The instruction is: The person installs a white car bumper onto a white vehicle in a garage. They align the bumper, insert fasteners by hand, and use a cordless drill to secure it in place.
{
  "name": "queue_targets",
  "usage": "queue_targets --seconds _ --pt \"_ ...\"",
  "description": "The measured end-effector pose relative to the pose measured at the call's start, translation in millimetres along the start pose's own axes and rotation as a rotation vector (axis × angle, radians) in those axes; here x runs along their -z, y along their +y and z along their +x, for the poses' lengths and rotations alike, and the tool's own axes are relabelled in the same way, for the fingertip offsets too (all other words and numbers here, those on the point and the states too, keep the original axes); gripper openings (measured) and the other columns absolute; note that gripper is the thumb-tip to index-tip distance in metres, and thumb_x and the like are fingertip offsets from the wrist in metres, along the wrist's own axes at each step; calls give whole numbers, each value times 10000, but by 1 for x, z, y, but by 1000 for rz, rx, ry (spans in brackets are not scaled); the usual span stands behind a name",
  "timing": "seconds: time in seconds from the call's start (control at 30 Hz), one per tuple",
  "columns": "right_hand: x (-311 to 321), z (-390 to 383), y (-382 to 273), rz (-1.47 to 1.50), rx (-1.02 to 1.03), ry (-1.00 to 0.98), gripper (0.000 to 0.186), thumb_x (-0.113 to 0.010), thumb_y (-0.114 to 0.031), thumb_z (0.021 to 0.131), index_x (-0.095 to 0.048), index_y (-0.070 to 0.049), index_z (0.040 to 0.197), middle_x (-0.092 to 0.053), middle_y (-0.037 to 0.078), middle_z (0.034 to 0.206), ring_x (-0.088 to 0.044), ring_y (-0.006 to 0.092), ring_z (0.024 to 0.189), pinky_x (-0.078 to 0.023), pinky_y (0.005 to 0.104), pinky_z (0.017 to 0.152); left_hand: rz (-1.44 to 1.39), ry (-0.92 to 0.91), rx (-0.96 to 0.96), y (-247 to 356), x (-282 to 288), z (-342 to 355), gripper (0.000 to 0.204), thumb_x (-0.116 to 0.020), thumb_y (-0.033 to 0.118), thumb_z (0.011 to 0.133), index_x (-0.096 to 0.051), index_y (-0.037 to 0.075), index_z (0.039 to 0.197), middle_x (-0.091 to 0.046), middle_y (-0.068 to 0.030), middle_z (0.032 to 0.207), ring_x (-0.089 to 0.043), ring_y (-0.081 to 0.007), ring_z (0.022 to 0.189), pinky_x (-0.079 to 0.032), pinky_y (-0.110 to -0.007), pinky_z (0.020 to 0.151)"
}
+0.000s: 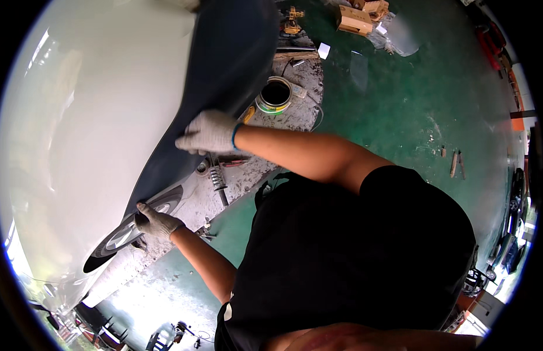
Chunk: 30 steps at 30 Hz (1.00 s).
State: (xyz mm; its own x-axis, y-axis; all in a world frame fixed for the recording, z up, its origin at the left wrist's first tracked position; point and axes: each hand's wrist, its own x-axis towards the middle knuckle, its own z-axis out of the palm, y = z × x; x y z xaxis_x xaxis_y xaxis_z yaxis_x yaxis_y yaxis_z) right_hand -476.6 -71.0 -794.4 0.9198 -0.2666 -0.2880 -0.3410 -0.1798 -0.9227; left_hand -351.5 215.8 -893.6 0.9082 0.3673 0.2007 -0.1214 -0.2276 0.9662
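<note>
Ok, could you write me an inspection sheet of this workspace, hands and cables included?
Surface: worn, paint-spotted grey worktop.
Job's things: smooth dark panel bordering a glossy white body panel; black-tyred wheel with silver spokes beside its lower end.
Clutter: round open bucket with a yellow-green band, metal coil-spring strut, yellow-and-black power tool.
Hands: both in pale knit gloves; right hand at the dark panel, contact unclear; left hand near its lower end, beside the wheel.
Cables: thin pale cord curving near the bucket.
Surroundings: green floor; brown cardboard box.
</note>
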Motion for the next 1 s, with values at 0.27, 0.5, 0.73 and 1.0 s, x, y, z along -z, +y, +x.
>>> queue_targets --seconds 0.27,0.5,0.73,1.0 --pt "66 -63 352 -154 -290 57 309 -702 -383 917 -780 -164 1122 -765 141 1120 -722 289 1046 -560 391 928 846 -342 472 -168 87 -161 673 -863 550 830 -680 -59 1048 -718 -231 963 -668 -330 874 -545 -488 827" --pt "304 -280 682 -683 -1209 -214 383 -473 -341 1039 -714 -43 1041 -728 146 1063 -675 282 854 -535 460 733 1604 -1205 720 -219 228 -409 611 -734 539 900 -669 27 1228 -733 -270 1061 -726 -442 973 -569 -506 846" --pt "370 -289 642 562 -1225 752 98 -563 -164 965 -596 -111 889 -605 97 793 -587 217 629 -519 418 555 1618 -1307 186 -157 188 -343 393 -636 492 963 -710 157 1156 -743 -196 992 -726 -417 955 -566 -513 820" --pt "243 -170 490 315 -725 407 183 -654 -252 968 -701 -76 946 -668 31 774 -636 132 649 -523 312 575 -93 -852 -78 187 -92 -264 399 -671 220 1031 -625 -51 1321 -695 -182 1298 -640 -276 1247 -486 -413 1104"
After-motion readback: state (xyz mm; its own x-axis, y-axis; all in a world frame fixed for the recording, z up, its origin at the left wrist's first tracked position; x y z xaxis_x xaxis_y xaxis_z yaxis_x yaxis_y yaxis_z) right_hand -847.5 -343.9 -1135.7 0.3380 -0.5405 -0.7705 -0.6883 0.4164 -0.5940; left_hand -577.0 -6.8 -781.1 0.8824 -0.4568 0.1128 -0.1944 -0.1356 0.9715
